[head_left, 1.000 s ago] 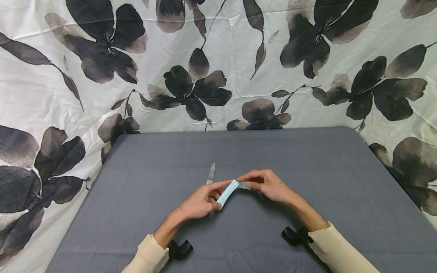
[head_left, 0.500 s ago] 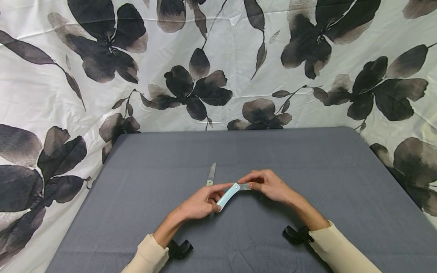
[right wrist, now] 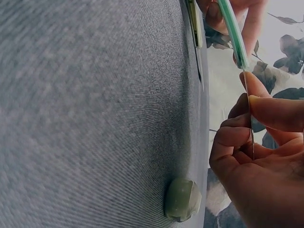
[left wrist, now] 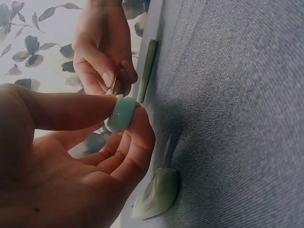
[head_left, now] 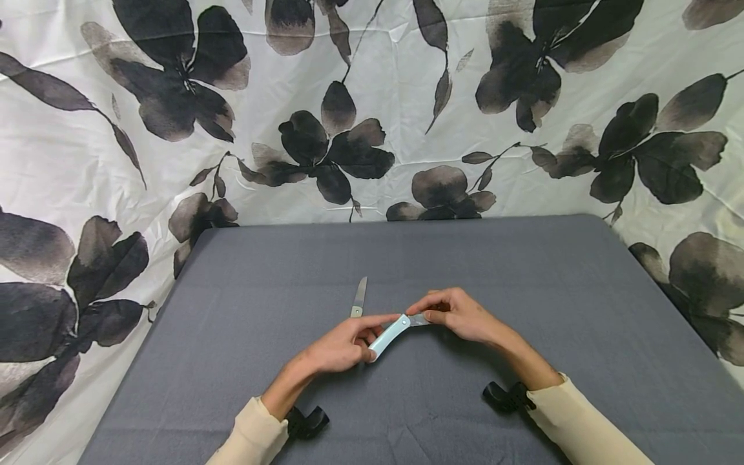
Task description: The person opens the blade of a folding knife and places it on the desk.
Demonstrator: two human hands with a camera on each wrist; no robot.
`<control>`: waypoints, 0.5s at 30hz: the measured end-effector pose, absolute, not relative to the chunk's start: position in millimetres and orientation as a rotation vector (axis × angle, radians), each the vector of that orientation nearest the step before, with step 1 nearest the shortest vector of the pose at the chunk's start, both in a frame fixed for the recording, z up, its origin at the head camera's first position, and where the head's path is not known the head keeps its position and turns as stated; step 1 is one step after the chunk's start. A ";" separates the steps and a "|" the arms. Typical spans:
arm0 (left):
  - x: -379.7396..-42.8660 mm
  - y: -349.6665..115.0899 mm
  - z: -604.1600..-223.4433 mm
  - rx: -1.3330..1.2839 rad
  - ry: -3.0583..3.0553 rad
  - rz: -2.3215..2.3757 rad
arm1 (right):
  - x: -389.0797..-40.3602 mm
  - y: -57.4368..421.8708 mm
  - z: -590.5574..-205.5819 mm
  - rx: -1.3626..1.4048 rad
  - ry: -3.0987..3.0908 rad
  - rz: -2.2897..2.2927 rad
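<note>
In the head view my left hand holds the pale blue handle of a folding knife, thumb at its lower end and index finger reaching to the pivot. My right hand pinches the metal blade, which stands out at an angle from the handle. Both wrist views show the knife raised off the table. Behind my left hand lies a second folding knife, blade out and pointing away, its handle mostly hidden. A green rounded piece lies beneath my right hand; its kind is unclear.
A grey cloth-covered table spreads beneath both hands. Beyond it hangs a white floral curtain. In the left wrist view, a slim green bar and a green block-like end lie on the cloth.
The pivot end has shifted slightly right and down, and the angle between handle and blade has widened. Both hands keep their hold and have barely moved.
</note>
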State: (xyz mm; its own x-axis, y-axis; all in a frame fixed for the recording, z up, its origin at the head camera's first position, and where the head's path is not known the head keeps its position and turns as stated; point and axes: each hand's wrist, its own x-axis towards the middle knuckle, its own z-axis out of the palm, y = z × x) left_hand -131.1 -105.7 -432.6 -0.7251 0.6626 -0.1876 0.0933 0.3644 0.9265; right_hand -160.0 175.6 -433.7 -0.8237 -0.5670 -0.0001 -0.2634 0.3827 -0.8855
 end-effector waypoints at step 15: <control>-129.6 -106.7 -429.3 0.693 2.116 1.303 | -160.3 175.1 -435.1 -0.732 2.337 -1.389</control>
